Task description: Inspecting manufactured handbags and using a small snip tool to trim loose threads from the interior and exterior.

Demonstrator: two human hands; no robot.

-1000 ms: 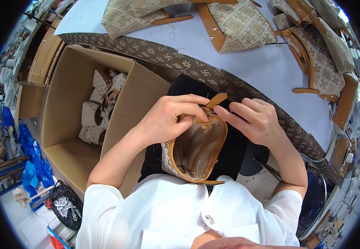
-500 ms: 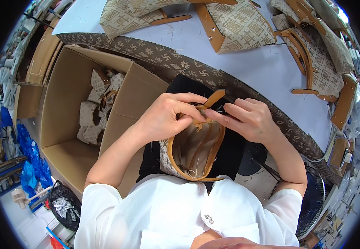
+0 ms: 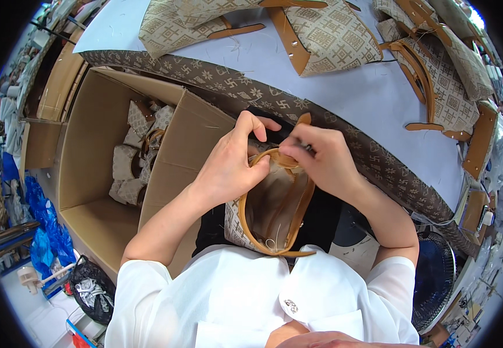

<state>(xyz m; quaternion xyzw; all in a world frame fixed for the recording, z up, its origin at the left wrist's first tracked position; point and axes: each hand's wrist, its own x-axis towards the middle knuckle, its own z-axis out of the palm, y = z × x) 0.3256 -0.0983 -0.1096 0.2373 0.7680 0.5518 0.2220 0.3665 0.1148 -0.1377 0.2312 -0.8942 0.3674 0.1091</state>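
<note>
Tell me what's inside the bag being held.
Inside the bag, a tan lining shows, with a pale looped thread at the end nearest the person. The left hand and right hand cover part of the far end, hiding what's beneath.

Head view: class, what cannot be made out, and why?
In the head view:
Dark item in the right hand: blurred, covered by fingers.
Underside of the held bag: facing away.
Patterned pieces in the carton: partly behind its side.
Tabletop bags: cut by upper edge.

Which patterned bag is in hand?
The open bag over the lap, its rim held by the left hand and right hand; the other bags lie untouched on the table.
</note>
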